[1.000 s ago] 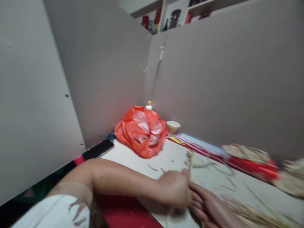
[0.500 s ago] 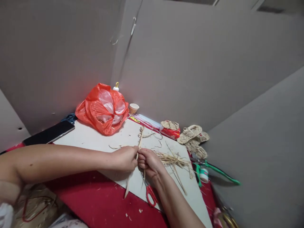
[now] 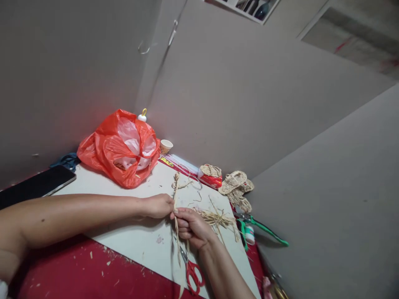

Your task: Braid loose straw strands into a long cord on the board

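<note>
My left hand (image 3: 157,206) and my right hand (image 3: 190,226) meet over a white board (image 3: 131,241) and both pinch a thin braid of dried straw (image 3: 175,195). The braid runs from a knotted end near the board's far edge, between my fingers, and down past the near edge as loose strands. Red-handled scissors (image 3: 191,270) lie on the board just under my right wrist. A loose bundle of straw (image 3: 218,218) lies right of my right hand.
An orange plastic bag (image 3: 120,147) sits at the back corner with a small paper cup (image 3: 165,146) beside it. A dark phone (image 3: 34,187) lies at left. Woven straw pieces (image 3: 235,187), green-handled pliers (image 3: 264,229) and a small bottle (image 3: 249,234) lie at right. Grey partition walls enclose the red table (image 3: 62,274).
The view swung from the wall corner down onto the board. My hands stayed together on the straw braid and shifted slightly; the scissors came into view under my right wrist.
</note>
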Demonstrator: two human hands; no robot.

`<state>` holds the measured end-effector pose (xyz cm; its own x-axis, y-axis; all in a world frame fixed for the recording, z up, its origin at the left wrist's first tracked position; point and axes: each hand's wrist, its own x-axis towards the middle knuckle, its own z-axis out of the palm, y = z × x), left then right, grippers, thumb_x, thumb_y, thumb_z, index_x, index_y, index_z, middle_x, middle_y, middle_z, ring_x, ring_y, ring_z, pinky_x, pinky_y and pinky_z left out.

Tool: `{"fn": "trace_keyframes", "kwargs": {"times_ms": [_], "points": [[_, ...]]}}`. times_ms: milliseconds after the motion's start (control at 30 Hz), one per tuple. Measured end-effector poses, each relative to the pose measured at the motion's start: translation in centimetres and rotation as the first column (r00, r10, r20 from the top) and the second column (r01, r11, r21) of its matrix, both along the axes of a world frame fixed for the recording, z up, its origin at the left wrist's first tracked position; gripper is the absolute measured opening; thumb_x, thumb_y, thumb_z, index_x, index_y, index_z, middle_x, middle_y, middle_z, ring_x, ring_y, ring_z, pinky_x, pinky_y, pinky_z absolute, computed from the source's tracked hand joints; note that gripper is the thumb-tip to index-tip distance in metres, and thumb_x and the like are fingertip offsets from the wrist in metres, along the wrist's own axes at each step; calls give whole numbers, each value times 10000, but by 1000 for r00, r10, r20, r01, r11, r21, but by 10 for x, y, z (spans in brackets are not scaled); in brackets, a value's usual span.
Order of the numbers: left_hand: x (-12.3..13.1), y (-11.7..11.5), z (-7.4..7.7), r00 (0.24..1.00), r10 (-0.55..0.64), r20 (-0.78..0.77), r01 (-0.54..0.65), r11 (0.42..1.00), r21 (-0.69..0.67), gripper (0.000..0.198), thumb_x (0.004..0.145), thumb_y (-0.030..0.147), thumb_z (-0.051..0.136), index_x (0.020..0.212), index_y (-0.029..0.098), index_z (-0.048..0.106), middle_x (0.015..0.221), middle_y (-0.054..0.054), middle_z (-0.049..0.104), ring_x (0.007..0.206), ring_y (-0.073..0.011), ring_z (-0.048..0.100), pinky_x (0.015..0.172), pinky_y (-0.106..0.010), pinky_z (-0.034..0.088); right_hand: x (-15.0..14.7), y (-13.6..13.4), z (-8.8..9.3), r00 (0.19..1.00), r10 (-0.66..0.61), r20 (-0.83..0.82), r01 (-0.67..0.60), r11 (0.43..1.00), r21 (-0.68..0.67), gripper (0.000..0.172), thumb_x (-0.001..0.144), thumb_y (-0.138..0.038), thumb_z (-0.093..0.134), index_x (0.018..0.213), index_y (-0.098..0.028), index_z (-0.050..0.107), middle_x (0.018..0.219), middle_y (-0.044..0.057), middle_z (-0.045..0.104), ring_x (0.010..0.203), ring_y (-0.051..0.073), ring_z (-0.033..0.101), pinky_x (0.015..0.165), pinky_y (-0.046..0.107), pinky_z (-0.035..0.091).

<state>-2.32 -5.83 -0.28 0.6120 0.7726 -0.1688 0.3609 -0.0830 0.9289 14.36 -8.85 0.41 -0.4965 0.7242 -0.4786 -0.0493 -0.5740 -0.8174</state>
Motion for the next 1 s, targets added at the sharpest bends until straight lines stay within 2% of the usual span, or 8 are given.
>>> {"fn": "trace_keyframes", "kwargs": {"times_ms": [133,300,400,533,700,800,900,1000], "points": [[-6,10,3,995,-103,6,103,994,-30,197,695,259,436,604,145,568,527,27,483,488,-91,382,518,-227,296,0,0,6,998,19,57,-19,1000,6,189,761,-298,621,724,-117,581,411,-119,243,354,11,99,347,164,45],[-8,11,13,991,-120,53,131,941,-313,189,693,313,468,608,162,543,427,72,294,351,-66,202,396,-243,159,-3,-3,14,967,31,254,-63,991,119,268,777,-400,592,742,-135,577,402,-105,327,319,22,159,331,193,81],[-9,8,13,984,-138,114,170,916,-364,228,707,364,496,634,157,559,398,79,280,338,-64,187,378,-236,139,-6,-5,15,935,14,354,-89,976,197,341,756,-468,588,718,-130,575,384,-101,335,319,30,180,347,213,79],[-7,5,7,984,-132,116,164,927,-338,253,721,396,504,669,158,570,390,82,295,342,-65,201,383,-232,138,-8,-5,14,911,-7,412,-105,963,248,357,753,-485,566,690,-135,561,397,-105,288,359,40,165,385,224,72],[0,1,-1,999,-1,37,9,977,-214,178,675,286,470,601,149,555,465,51,402,422,-70,282,438,-231,195,-11,-10,6,825,-58,562,-168,925,342,287,815,-386,475,631,-167,494,443,-81,276,414,66,189,410,227,120],[2,-1,-6,998,45,33,-41,992,-119,159,658,268,450,576,152,522,495,47,413,485,-83,317,471,-228,231,-10,-18,5,713,-190,675,-239,839,488,320,842,-365,434,580,-183,405,505,-47,329,483,87,271,447,225,189],[2,-2,-8,998,50,35,-47,995,-85,145,654,262,433,569,159,492,495,54,382,494,-84,307,483,-228,241,-8,-24,9,598,-308,740,-328,748,577,313,846,-331,427,572,-182,395,538,-31,376,530,102,331,488,230,224],[4,-2,-7,998,40,51,-37,997,-72,138,648,255,425,558,162,473,498,54,377,498,-84,305,482,-228,241,-8,-27,14,583,-327,744,-269,786,556,290,828,-300,425,564,-184,403,513,-36,374,505,100,341,477,226,236]]}}
